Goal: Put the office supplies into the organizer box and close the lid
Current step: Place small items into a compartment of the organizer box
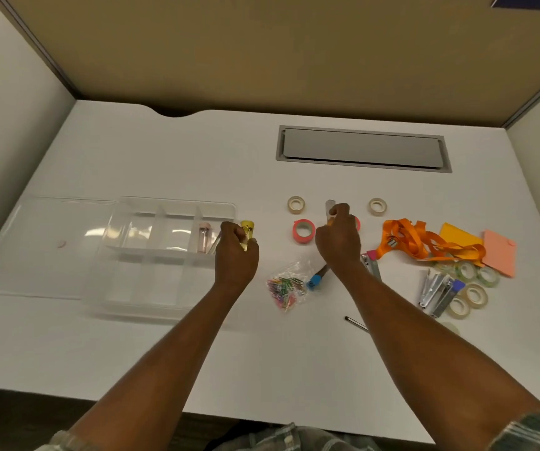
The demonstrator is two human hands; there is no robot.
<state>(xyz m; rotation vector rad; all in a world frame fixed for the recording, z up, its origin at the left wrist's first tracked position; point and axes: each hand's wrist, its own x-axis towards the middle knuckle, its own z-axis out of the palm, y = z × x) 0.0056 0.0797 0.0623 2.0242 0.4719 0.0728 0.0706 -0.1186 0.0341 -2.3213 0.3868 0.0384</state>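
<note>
— What lies beyond the supplies?
— A white counter (294, 353), with a grey cable hatch (363, 148) set flush near its far edge.
— And behind that?
— A tan partition panel (262, 50) along the back, pale side walls (8, 125) at the left and right, and a dark blue corner of a sign (532, 0) top right.

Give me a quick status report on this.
Left hand gripping yellow highlighter beside organizer box. Right hand closing on clear marker. Lid open. No obstruction.
</note>
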